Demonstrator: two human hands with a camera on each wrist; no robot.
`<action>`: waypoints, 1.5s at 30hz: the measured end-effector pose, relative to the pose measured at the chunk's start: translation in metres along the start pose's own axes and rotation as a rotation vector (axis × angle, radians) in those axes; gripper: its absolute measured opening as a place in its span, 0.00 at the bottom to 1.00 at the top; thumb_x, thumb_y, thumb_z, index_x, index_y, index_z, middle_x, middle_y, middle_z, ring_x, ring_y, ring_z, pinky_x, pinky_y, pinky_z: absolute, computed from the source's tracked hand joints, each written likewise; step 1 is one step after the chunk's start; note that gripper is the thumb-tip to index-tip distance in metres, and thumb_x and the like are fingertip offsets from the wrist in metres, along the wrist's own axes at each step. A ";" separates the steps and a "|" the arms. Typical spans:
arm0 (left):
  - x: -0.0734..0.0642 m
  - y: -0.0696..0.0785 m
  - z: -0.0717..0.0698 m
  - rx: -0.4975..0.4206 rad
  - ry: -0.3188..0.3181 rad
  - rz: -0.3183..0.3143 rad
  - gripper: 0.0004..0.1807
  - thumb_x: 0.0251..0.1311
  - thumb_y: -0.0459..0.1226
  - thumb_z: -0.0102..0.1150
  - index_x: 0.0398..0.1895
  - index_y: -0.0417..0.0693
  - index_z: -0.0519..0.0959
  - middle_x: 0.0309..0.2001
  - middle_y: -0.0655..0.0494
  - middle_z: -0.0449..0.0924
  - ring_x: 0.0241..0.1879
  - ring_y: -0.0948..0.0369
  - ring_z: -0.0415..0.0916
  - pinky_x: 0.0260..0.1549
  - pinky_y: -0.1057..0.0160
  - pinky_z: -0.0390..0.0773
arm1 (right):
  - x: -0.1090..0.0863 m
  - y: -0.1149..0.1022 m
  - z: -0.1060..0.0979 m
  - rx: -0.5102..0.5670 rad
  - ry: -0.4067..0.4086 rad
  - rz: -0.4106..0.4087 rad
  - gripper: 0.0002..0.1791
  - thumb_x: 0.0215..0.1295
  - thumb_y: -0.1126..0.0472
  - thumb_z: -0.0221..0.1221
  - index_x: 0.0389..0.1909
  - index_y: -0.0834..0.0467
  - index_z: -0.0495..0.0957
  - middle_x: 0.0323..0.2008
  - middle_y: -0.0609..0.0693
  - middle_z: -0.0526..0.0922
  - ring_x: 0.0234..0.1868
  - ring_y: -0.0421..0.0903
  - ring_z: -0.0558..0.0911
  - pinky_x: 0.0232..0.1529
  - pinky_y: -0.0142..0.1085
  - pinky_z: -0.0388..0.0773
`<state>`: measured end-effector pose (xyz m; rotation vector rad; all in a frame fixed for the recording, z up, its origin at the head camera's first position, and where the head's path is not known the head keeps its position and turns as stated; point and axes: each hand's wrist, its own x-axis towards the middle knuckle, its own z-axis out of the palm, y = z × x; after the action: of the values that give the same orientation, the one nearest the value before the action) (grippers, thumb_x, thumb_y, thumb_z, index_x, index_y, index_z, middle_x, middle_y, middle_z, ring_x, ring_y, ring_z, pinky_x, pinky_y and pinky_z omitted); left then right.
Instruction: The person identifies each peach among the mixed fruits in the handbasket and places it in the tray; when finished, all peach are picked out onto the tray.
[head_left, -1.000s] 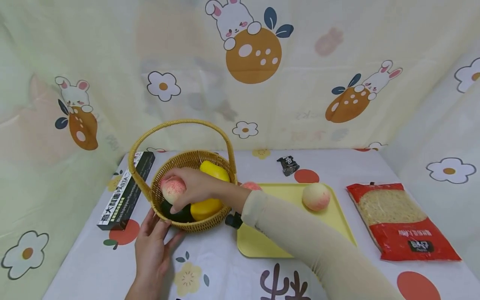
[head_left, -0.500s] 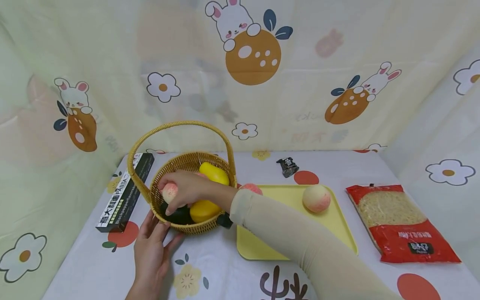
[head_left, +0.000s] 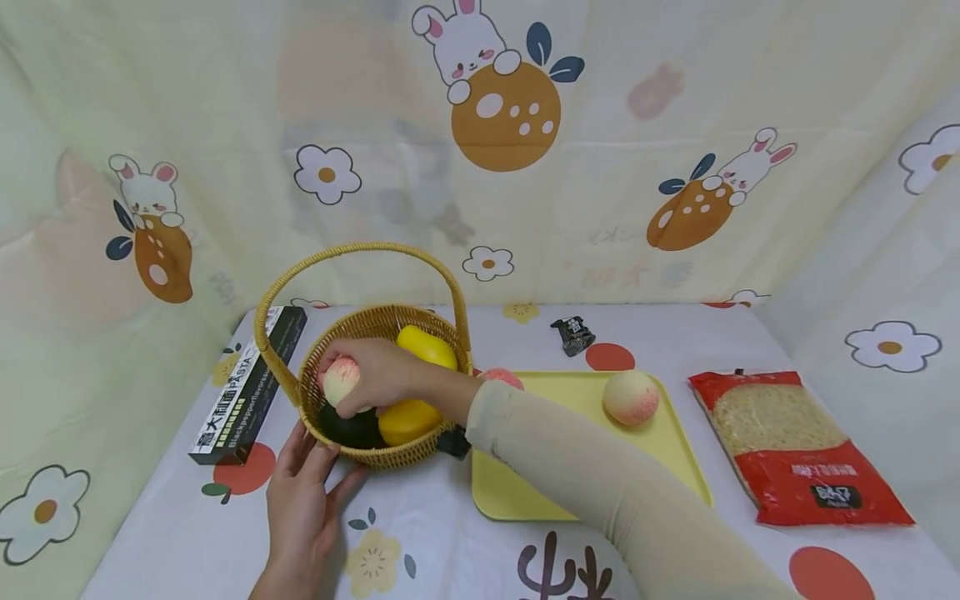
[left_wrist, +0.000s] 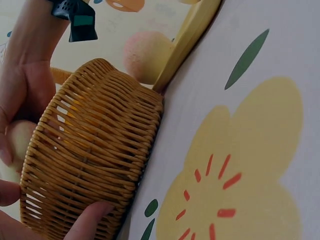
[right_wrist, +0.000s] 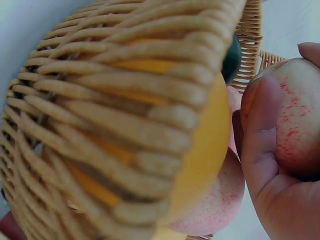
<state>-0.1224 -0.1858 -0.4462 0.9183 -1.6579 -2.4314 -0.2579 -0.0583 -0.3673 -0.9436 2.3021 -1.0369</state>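
My right hand (head_left: 382,371) grips a pink and cream peach (head_left: 341,382) at the left side of the wicker basket (head_left: 401,454), within its rim. In the right wrist view the thumb lies across that peach (right_wrist: 297,125). My left hand (head_left: 300,500) touches the basket's front left, its thumb (left_wrist: 92,217) against the woven wall. Below the held peach lies a dark green fruit (head_left: 351,427). Two yellow fruits, one at the back (head_left: 427,346) and one in front (head_left: 408,423), sit in the basket. Another peach (right_wrist: 212,200) shows among them in the right wrist view.
A yellow tray (head_left: 517,496) right of the basket bears a peach (head_left: 632,398) and, near its left edge, a second peach (head_left: 501,378). A black pasta box (head_left: 247,392) lies left, a red bag (head_left: 802,450) right, and a small black packet (head_left: 573,335) behind.
My right hand has shifted slightly left and lower with the peach, still within the basket's rim. My left hand stays at the basket.
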 end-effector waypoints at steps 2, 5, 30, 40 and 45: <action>0.000 0.001 0.000 -0.002 0.000 0.001 0.41 0.76 0.38 0.53 0.85 0.75 0.51 0.85 0.61 0.52 0.73 0.55 0.69 0.55 0.52 0.88 | -0.004 -0.001 -0.001 0.033 0.006 -0.015 0.27 0.55 0.61 0.75 0.54 0.44 0.77 0.46 0.46 0.79 0.41 0.44 0.80 0.27 0.39 0.89; -0.001 0.001 0.001 -0.001 0.001 -0.008 0.41 0.75 0.38 0.53 0.85 0.75 0.51 0.85 0.61 0.52 0.73 0.55 0.69 0.55 0.52 0.88 | -0.014 0.000 -0.003 0.088 0.004 -0.022 0.28 0.54 0.63 0.75 0.55 0.45 0.77 0.47 0.46 0.79 0.40 0.44 0.80 0.28 0.40 0.89; -0.002 -0.001 0.002 -0.006 0.037 0.013 0.42 0.74 0.38 0.57 0.85 0.74 0.53 0.85 0.59 0.53 0.73 0.54 0.69 0.52 0.53 0.89 | -0.140 0.034 -0.034 0.261 0.243 0.022 0.31 0.48 0.60 0.73 0.56 0.41 0.80 0.52 0.49 0.81 0.45 0.53 0.82 0.30 0.42 0.87; -0.001 0.001 0.001 -0.010 0.040 0.023 0.43 0.73 0.36 0.56 0.86 0.73 0.52 0.85 0.59 0.53 0.73 0.53 0.69 0.52 0.52 0.89 | -0.183 0.049 -0.041 0.346 0.313 0.086 0.33 0.50 0.64 0.74 0.59 0.43 0.79 0.53 0.54 0.82 0.43 0.56 0.81 0.29 0.40 0.85; -0.001 0.000 0.002 -0.008 0.031 0.016 0.43 0.73 0.36 0.56 0.86 0.73 0.52 0.85 0.59 0.53 0.73 0.53 0.70 0.53 0.53 0.89 | -0.211 0.062 -0.041 0.341 0.377 0.137 0.33 0.50 0.64 0.75 0.59 0.46 0.78 0.54 0.57 0.81 0.43 0.56 0.81 0.29 0.42 0.85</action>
<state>-0.1225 -0.1837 -0.4454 0.9339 -1.6373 -2.3991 -0.1673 0.1465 -0.3666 -0.4790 2.3253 -1.5911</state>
